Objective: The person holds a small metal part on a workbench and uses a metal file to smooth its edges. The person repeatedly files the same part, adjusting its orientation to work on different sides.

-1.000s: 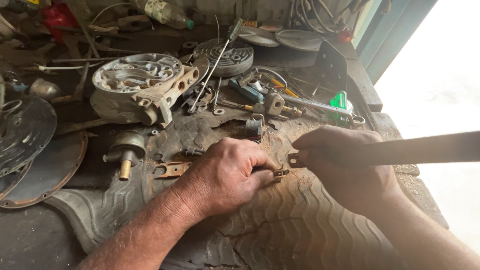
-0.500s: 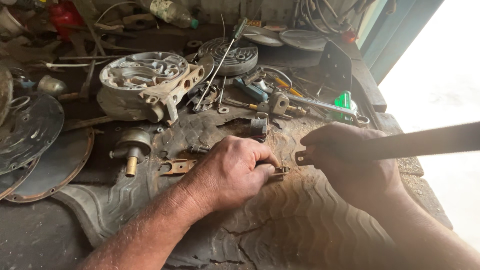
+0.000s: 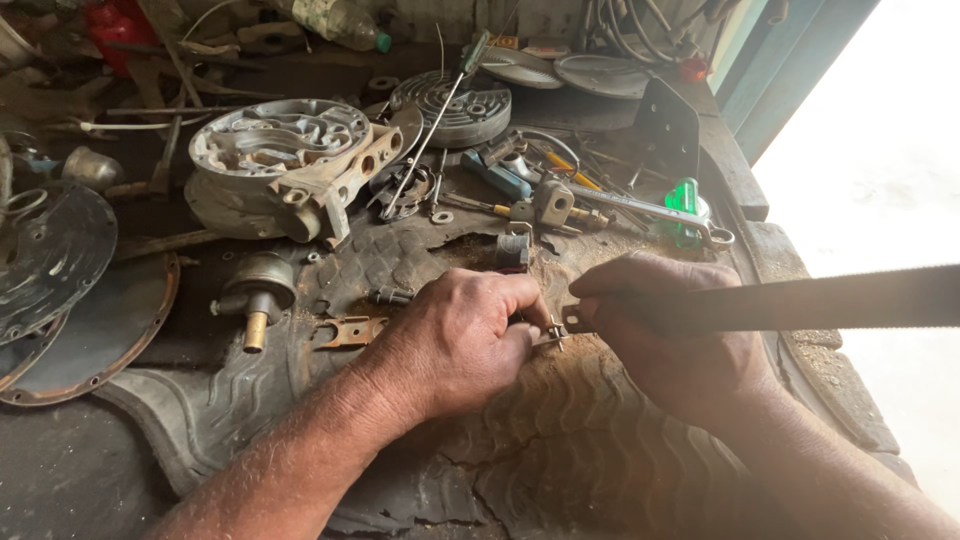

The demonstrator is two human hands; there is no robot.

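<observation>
My left hand (image 3: 455, 340) presses down on a small metal part (image 3: 553, 331) that lies on a worn piece of tyre tread (image 3: 560, 440). Its fingers are curled over the part, and only the part's right end shows. My right hand (image 3: 680, 340) is closed around a long flat metal blade (image 3: 830, 300) that runs off to the right. The blade's left tip touches the small part between the two hands.
A grey cast housing (image 3: 285, 165) and a finned round plate (image 3: 450, 105) sit at the back. A brass-tipped fitting (image 3: 258, 290), a rusty bracket (image 3: 350, 330), dark round covers (image 3: 60, 260), spanners and screwdrivers (image 3: 640, 205) surround the tyre tread. The bench edge (image 3: 850, 400) lies to the right.
The view has shifted slightly. Both hands stay on the small part, and the blade has edged back and forth against it.
</observation>
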